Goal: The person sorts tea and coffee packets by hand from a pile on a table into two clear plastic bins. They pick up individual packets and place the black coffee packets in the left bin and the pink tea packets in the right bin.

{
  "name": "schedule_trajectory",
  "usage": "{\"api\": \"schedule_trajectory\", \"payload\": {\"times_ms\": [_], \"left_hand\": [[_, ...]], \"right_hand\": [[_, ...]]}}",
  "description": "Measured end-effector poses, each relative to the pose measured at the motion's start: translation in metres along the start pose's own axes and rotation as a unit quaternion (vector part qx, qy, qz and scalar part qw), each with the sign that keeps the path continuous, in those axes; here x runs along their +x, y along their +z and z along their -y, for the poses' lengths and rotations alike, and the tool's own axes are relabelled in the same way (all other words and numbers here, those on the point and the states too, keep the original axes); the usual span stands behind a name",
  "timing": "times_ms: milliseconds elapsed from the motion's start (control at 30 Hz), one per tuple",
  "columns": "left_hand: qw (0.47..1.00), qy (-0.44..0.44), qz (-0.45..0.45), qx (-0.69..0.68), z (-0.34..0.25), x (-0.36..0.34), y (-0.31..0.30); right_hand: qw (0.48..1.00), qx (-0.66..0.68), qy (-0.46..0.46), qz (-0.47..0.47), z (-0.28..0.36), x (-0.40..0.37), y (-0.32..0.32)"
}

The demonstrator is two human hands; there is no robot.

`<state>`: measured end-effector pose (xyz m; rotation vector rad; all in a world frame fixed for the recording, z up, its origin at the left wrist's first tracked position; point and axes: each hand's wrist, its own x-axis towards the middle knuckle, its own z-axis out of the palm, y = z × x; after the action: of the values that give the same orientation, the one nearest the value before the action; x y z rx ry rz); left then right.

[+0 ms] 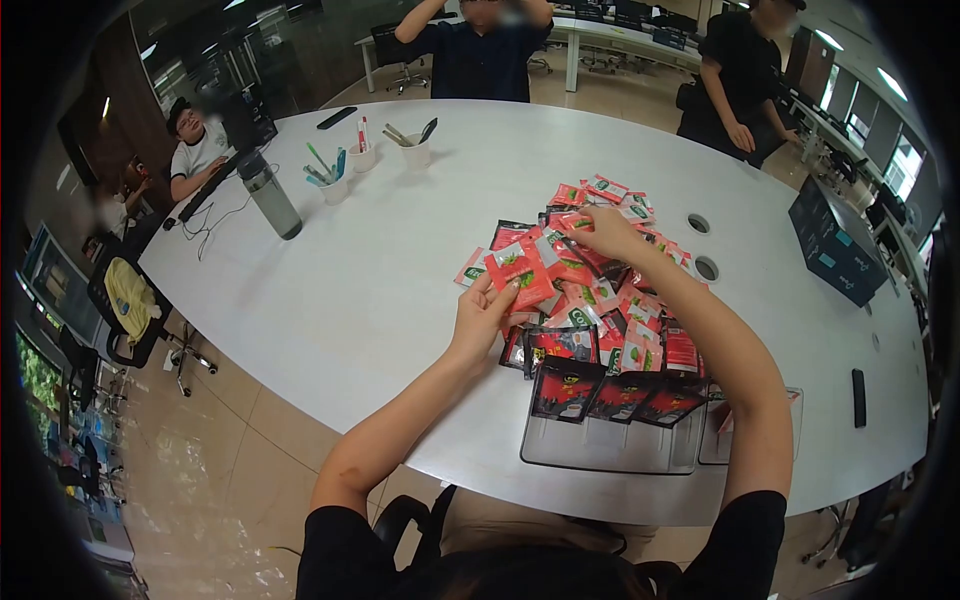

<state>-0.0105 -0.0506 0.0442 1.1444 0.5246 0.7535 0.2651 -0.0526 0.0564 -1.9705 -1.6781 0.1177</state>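
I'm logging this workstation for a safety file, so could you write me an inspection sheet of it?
Surface: white tabletop, with two round holes right of the pile.
Job's things: heap of red and pink sachets; black-and-red sachets standing at a clear tray.
Clutter: bottle, pen cups, dark box.
Hands: left hand holds a red sachet; right hand is at the heap, its grip unclear.
Cables: thin dark cable loops loosely, left of the bottle.
Surroundings: person across the table, others at both sides; chair with yellow cloth.

Glossy plastic-looking sachets (519, 275); smooth matt white table (380, 260); clear plastic tray (610, 448).
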Motion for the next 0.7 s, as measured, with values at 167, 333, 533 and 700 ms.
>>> {"api": "schedule_trajectory", "payload": {"times_ms": [167,333,533,700], "left_hand": [[0.999,0.009,-0.029,0.036,-0.001,-0.002,0.002],[0.997,0.008,-0.050,0.052,0.003,-0.004,0.002],[0.997,0.018,-0.032,0.068,0.004,0.000,-0.002],[0.997,0.017,-0.022,0.078,0.005,-0.005,0.003]], "right_hand": [[0.988,-0.141,-0.017,0.059,-0.004,0.001,0.009],[0.984,-0.172,-0.035,0.036,0.011,-0.004,-0.022],[0.989,-0.133,0.020,0.057,0.032,-0.037,-0.101],[0.993,-0.076,0.051,0.078,0.033,-0.071,-0.133]]}}
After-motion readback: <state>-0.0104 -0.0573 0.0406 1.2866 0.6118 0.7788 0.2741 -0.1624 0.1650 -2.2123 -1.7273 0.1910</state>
